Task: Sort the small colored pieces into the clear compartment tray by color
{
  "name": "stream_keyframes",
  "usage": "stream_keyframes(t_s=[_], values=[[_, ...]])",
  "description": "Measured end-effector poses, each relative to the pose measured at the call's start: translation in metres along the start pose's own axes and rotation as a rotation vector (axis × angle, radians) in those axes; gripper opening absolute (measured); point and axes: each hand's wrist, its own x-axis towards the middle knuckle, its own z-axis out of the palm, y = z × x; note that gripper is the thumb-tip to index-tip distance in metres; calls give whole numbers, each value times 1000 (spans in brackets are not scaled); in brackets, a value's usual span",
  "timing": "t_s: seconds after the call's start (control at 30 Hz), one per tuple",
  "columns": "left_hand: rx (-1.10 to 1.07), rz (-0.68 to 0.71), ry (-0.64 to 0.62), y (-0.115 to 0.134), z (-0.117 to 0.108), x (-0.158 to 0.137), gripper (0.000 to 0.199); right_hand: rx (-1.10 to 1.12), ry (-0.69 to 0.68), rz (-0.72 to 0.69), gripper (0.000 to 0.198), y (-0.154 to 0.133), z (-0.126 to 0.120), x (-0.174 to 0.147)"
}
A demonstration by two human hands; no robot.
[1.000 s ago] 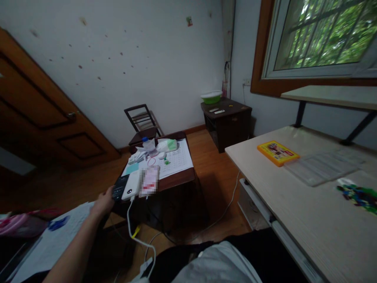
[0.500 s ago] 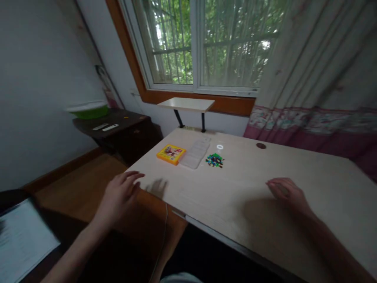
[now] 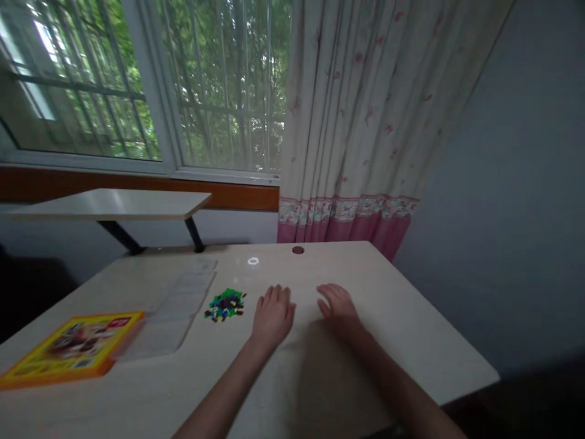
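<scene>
While foliage shows through the barred window behind it, the pale counter [image 3: 411, 347] takes up most of the lower view, its right corner reaching toward a grey wall. Next in size comes the window [image 3: 219, 91] itself, then the long curtain [image 3: 356, 122] hanging to its right, cream with a floral band and a pink hem. A raised shelf [image 3: 119, 202] stands on dark supports at the counter's back left. Below it lies a clear plastic tray [image 3: 169, 311], flat and crossed by faint lines. At the tray's near left side is a yellow box [image 3: 75, 347], picture side up; whether the two touch or overlap, I cannot tell.

Both hands are over the middle of the counter, well forward of the body. The left hand [image 3: 273, 312] is palm down, its fingers stretched ahead and slightly parted. The right hand [image 3: 339, 303] is relaxed, fingers gently curved inward and the thumb held apart. Whether either rests on the surface is unclear.

Between the tray and the left hand sits the pile of small pieces [image 3: 226, 303], green, blue, brown and pale, heaped with a few strays at its edge. Smallest is a dark round disc [image 3: 298, 250] near the counter's back edge.
</scene>
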Motion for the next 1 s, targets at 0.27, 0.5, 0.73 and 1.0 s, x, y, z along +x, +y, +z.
stream_keyframes(t_s=[0.27,0.5,0.73,1.0], values=[[80,-10,-17,-10,12,-11,50,-103,-240,171,55,-29,7,-9],[70,19,-109,-7,14,-8,60,-127,-379,235,63,-27,1,-6],[73,2,-242,-7,19,-5,60,-131,-457,249,70,-26,2,-6],[61,-18,-263,-6,19,-6,61,-116,-450,249,70,-21,8,-7]])
